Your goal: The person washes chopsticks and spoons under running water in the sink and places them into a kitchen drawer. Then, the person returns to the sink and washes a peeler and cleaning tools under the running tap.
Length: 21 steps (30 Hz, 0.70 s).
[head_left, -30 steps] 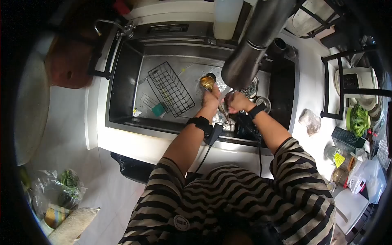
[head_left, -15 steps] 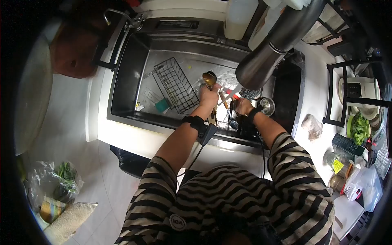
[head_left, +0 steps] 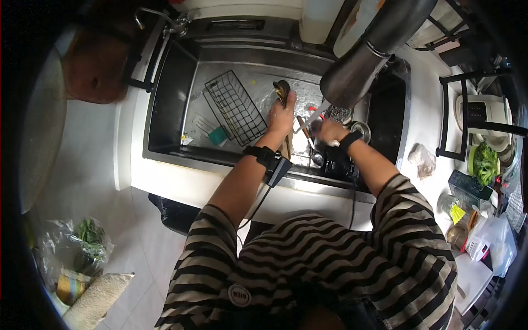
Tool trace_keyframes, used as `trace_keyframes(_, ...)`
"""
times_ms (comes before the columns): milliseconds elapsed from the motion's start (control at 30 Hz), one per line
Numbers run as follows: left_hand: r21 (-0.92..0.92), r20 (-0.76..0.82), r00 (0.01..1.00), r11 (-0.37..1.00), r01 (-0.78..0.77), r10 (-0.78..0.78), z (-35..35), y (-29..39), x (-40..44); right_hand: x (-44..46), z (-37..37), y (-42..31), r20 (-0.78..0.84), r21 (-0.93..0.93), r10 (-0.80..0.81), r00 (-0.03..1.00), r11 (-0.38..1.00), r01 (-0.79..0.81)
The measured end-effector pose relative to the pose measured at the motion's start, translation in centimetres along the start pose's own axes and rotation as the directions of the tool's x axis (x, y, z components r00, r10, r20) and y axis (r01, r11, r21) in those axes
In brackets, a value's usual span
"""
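Note:
My left hand (head_left: 281, 116) is closed around a ladle (head_left: 282, 91), whose shiny, brownish bowl points toward the back of the sink. Part of its handle is hidden by my fingers. My right hand (head_left: 331, 132) hovers over the right part of the sink, its fingers smeared by motion. A stream of water (head_left: 312, 119) falls between my hands. Below it lie a wooden-handled utensil (head_left: 303, 130) and a metal spoon (head_left: 317, 158). Something red (head_left: 314, 111) shows beside the stream. Close to my right hand sits a round metal bowl (head_left: 361, 133).
A black wire basket (head_left: 235, 108) lies tilted in the sink (head_left: 165, 110), beside a green scrubber (head_left: 218, 135). The large dark faucet (head_left: 355, 74) overhangs the right side. Bottles stand behind, and a clear plastic bag (head_left: 422, 161) lies on the right counter.
My right hand has moved slightly up and away from the utensils. My left hand has lifted a little toward the back, and the ladle has turned so its bowl shows edge-on.

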<state>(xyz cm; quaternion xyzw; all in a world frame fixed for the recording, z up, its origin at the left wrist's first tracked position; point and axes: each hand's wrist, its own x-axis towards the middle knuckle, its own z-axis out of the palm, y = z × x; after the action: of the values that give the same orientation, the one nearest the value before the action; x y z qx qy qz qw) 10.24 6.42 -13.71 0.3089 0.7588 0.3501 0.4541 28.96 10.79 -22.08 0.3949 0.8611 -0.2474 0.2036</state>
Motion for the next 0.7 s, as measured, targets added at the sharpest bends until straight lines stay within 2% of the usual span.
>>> trace_keyframes(33, -0.033, -0.017, 1.0, 0.999, -0.012, 0.011, 0.2, -0.3, 0.2, -1.3, 0.9, -0.8, 0.171, -0.06, 0.001, 0.985, 0.998, 0.01)
trace_keyframes(67, -0.051, -0.073, 0.991, 0.992, -0.113, 0.11, 1.5, -3.1, 1.5, -2.4, 1.4, -2.9, 0.181, -0.268, 0.123, 0.976, 0.961, -0.071)
trace_keyframes(167, -0.124, 0.13, 0.975, 0.979, -0.161, 0.177, -0.2, -2.4, 0.3, -1.9, 4.4, -2.8, 0.013, -0.365, 0.019, 1.0, 0.931, -0.013)
trace_keyframes(200, -0.125, 0.188, 0.982, 0.992, -0.005, 0.029, -0.6, -2.2, 0.4, -1.7, 4.6, -2.8, 0.002, -0.374, -0.001, 1.0, 0.927, 0.001)
trace_keyframes(233, -0.187, 0.177, 0.984, 0.982, 0.01, 0.024, -0.5, -2.1, 0.0, -1.5, 4.7, -2.7, -0.002, -0.337, -0.019, 1.0, 0.941, 0.017)
trace_keyframes(300, -0.306, 0.159, 0.987, 0.951, 0.03, 0.02, -0.4, -1.6, -0.8, -1.1, 3.5, -2.3, 0.035, -0.053, -0.007, 0.999, 0.999, 0.009)
trace_keyframes(333, -0.136, 0.195, 0.978, 0.99, -0.046, 0.073, -0.6, -1.5, -0.6, -1.5, 1.9, -2.6, 0.044, 0.138, 0.018, 0.999, 0.99, -0.024)
trace_keyframes(367, 0.033, 0.237, 0.964, 0.991, -0.129, 0.118, -0.7, -1.3, -0.4, -2.1, 0.2, -3.0, 0.01, 0.168, -0.016, 1.0, 0.986, 0.014)
trace_keyframes(400, 0.195, 0.283, 0.947, 0.957, -0.212, 0.152, -0.6, -1.4, -0.2, -3.1, -2.2, -3.8, -0.052, 0.116, -0.071, 0.996, 0.99, 0.077)
trace_keyframes(433, 0.185, 0.284, 0.911, 0.916, -0.357, 0.298, 0.1, -2.1, 0.1, -3.8, -4.2, -4.3, -0.034, 0.072, -0.125, 0.992, 0.989, 0.127)
trace_keyframes(467, 0.176, 0.283, 0.854, 0.852, -0.494, 0.436, 1.0, -2.9, 0.3, -3.3, -4.5, -4.0, -0.227, 0.052, -0.237, 0.945, 0.966, 0.255)
trace_keyframes(500, 0.169, 0.28, 0.776, 0.767, -0.619, 0.565, 1.8, -3.3, 0.4, -2.6, -4.8, -3.7, -0.408, 0.006, -0.338, 0.848, 0.928, 0.373)
trace_keyframes(533, 0.134, 0.284, 0.865, 0.877, -0.462, 0.413, 1.5, -1.4, -0.9, -2.7, -7.1, -4.1, -0.273, 0.384, -0.166, 0.948, 0.884, 0.266)
trace_keyframes(567, 0.092, 0.242, 0.87, 0.882, -0.462, 0.43, 1.4, -1.0, -0.7, -2.8, -9.4, -4.6, -0.074, 0.691, -0.044, 0.996, 0.718, 0.083)
trace_keyframes(633, 0.006, 0.156, 0.877, 0.887, -0.461, 0.455, 1.1, 0.2, -0.5, -1.8, -11.0, -2.8, 0.068, 0.927, 0.07, 0.995, 0.365, -0.089)
trace_keyframes(667, 0.081, 0.13, 0.922, 0.923, -0.377, 0.365, 0.8, 0.9, -0.9, -0.7, -10.3, -1.0, -0.002, 0.993, 0.118, 0.993, 0.121, -0.012)
trace_keyframes(700, 0.015, 0.112, 0.95, 0.956, -0.294, 0.291, 0.9, 0.4, -0.3, 0.4, -8.1, 0.7, -0.111, 0.962, 0.178, 0.978, 0.265, 0.06)
